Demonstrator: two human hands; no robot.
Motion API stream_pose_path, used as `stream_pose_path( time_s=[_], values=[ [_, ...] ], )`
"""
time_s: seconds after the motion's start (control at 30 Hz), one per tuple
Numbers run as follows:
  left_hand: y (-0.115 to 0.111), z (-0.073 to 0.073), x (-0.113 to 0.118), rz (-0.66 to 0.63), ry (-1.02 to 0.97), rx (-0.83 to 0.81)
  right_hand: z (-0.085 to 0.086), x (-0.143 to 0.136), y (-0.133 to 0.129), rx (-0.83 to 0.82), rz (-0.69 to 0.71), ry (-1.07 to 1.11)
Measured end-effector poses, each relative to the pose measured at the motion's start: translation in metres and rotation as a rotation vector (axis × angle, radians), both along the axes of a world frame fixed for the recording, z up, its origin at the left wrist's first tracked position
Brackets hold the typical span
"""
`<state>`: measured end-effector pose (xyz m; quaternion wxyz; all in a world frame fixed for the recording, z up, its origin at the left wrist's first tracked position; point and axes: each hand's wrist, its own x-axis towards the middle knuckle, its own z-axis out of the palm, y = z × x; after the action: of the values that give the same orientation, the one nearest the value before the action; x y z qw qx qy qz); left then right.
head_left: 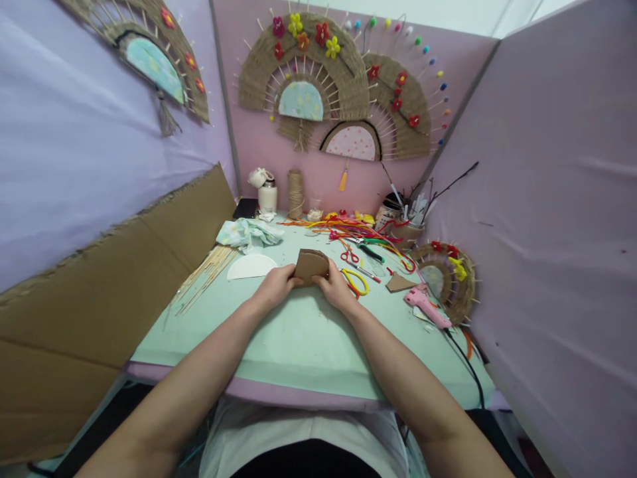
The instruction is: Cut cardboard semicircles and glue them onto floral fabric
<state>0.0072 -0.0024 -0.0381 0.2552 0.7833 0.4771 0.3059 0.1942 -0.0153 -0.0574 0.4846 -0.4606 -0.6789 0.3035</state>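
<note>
A folded-looking piece of brown cardboard (311, 264) is held above the middle of the table. Its left edge is gripped by my left hand (277, 285), thumb on the near face. On its right lower corner my right hand (336, 287) is closed, also with the thumb in front; the fingers behind are hidden. A white half-circle (251, 266) lies flat just beyond my left hand. Close to my right hand are scissors with yellow handles (358, 281), small red-handled scissors (349, 255) and a pen (367, 272).
Thin wooden sticks (206, 275) and a crumpled patterned cloth (249, 234) lie at left. Coloured pipe cleaners (348, 227) spread across the back, near a twine spool (295, 194). A pink glue gun (426, 307) with a trailing cord lies right, beside a cardboard scrap (399, 283) and a woven fan (460, 292).
</note>
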Motion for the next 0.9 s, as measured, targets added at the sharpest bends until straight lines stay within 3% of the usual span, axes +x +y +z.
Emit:
stream_pose_path(
  time_s=[0.1,0.17,0.33,0.47,0.67,0.9],
  values=[
    [0.000,0.000,0.002,0.003,-0.020,-0.028,0.001,0.000,0.001,-0.036,0.015,0.018],
    [0.000,0.002,0.002,0.029,-0.178,-0.110,0.003,0.001,0.003,-0.083,0.039,0.113],
    [0.002,0.015,-0.002,0.049,-0.866,-0.665,0.009,0.007,0.007,-0.283,0.043,0.546],
    [0.002,0.022,-0.005,0.123,-1.103,-0.909,0.013,0.008,0.002,-0.358,0.100,0.583],
    [0.004,0.017,-0.003,0.120,-1.261,-0.994,0.014,-0.003,-0.007,-0.261,0.140,0.368],
    [0.003,0.007,0.004,0.057,-1.226,-0.944,0.008,-0.016,-0.008,-0.210,0.183,0.291]
  ],
)
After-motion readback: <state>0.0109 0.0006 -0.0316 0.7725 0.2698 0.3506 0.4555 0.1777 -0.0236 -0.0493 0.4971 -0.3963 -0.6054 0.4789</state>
